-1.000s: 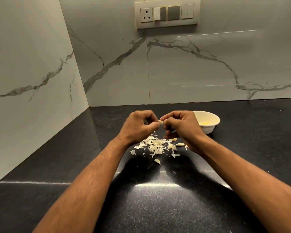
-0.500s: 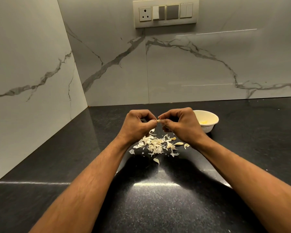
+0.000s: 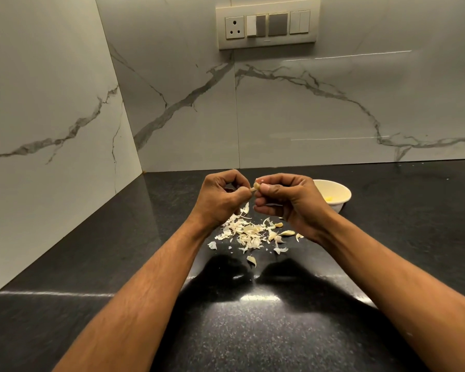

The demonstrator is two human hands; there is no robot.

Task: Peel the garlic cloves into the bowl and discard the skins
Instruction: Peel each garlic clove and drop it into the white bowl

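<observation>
Two bare forearms are reaching forward over the glossy black speckled stone counter (image 3: 91,277). Beyond them, a heap of pale papery garlic skins (image 3: 249,232) is lying on the counter below the hands. The left hand (image 3: 220,200) and right hand (image 3: 290,200) are both pinching one small garlic clove (image 3: 256,187) between curled fingertips. The white round bowl (image 3: 338,190) is sitting just behind the right hand, holding yellowish peeled pieces.

Home kitchen: granite counter (image 3: 387,237), marble backsplash (image 3: 306,116)
</observation>
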